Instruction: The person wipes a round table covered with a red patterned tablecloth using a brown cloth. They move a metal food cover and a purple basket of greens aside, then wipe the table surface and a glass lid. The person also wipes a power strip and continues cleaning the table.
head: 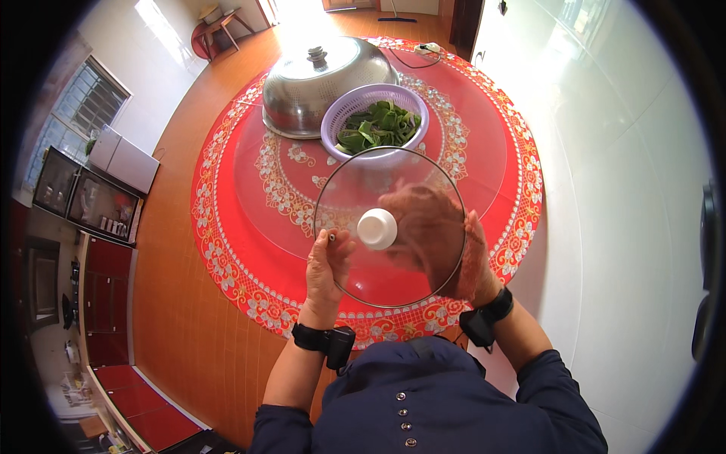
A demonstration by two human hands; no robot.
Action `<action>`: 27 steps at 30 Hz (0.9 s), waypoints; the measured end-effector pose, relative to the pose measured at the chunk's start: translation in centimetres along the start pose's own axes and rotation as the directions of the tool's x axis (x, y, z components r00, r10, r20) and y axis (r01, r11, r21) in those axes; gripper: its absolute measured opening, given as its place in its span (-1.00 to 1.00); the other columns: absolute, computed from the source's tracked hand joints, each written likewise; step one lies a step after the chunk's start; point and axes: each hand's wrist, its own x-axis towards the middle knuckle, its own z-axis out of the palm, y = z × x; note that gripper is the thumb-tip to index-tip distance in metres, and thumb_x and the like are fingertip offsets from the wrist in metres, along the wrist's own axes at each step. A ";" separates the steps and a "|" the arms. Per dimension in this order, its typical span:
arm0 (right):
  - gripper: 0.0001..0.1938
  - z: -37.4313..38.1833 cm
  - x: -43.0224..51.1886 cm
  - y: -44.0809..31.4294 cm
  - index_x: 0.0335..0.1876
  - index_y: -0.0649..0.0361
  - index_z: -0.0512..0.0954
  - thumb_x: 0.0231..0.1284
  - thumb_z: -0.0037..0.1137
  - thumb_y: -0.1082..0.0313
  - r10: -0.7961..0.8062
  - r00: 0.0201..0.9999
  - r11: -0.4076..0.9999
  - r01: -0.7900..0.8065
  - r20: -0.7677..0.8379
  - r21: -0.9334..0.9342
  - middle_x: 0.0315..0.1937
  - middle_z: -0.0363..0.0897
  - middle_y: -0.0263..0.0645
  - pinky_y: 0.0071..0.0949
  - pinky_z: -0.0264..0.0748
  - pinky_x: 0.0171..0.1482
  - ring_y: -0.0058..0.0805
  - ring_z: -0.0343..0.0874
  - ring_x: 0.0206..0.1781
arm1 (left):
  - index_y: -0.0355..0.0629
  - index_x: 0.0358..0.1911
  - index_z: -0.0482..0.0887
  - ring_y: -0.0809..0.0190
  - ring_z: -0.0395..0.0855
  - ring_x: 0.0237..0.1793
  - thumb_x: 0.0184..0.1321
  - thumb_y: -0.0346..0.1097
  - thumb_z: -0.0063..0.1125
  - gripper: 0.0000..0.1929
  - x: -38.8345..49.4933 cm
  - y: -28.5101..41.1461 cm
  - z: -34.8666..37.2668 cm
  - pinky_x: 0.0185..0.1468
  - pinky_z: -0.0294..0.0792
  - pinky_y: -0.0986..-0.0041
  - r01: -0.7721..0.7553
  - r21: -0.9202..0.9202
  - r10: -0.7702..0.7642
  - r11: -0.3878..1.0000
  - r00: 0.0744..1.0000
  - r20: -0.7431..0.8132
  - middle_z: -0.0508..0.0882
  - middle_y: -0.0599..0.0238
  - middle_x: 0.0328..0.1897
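Note:
A round glass pot lid (363,278) with a metal rim and a white knob (377,228) is held up before me, knob side towards me. My left hand (326,272) grips the lid's left edge, thumb on the near side and fingers seen through the glass. At the right edge, my right hand (482,264) holds a reddish-brown cloth (428,227). Most of the cloth lies behind the glass, and some of it wraps over the right rim. The right fingers are partly hidden by the cloth.
Beyond the lid, a purple plastic colander (420,136) holds leafy greens (380,125). Beside it sits a large perforated metal dome cover (351,71). Both rest on a round table with a red floral tablecloth (227,198). A power strip (426,48) with a cord lies at the far edge.

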 end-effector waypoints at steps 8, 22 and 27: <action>-0.69 -2.7 -1.4 0.8 0.02 0.18 0.42 0.35 0.00 0.13 0.344 0.908 0.719 -0.419 -0.240 -0.555 -0.21 0.54 -0.42 -0.65 0.38 -0.07 -0.77 0.46 -0.14 | -0.03 -0.09 0.62 0.30 0.75 -0.15 0.39 -0.11 0.07 -0.79 0.7 0.4 0.2 -0.22 0.56 0.63 -0.095 0.080 0.107 0.992 0.983 -0.150 0.76 0.26 -0.10; -0.49 -5.2 0.4 -0.6 0.35 0.27 0.25 0.28 0.01 0.41 0.206 0.951 0.936 -0.261 -0.232 -0.236 0.09 0.55 -0.16 -0.40 0.48 0.18 -0.39 0.58 0.08 | -0.10 -0.16 0.60 0.28 0.75 -0.30 0.41 -0.08 0.04 -0.76 0.0 0.0 1.0 -0.30 0.52 0.58 -0.214 0.256 0.261 0.943 0.951 -0.166 0.76 0.20 -0.20; -0.45 -4.9 -1.1 -0.1 0.38 0.25 0.22 0.28 0.02 0.41 0.304 0.925 0.865 -0.368 -0.227 -0.342 0.19 0.48 -0.13 -0.35 0.40 0.28 -0.34 0.52 0.19 | -0.11 -0.21 0.61 0.27 0.76 -0.33 0.42 -0.10 0.03 -0.76 -0.8 0.8 1.4 -0.33 0.54 0.58 -0.175 0.330 0.240 0.927 0.956 -0.168 0.77 0.17 -0.24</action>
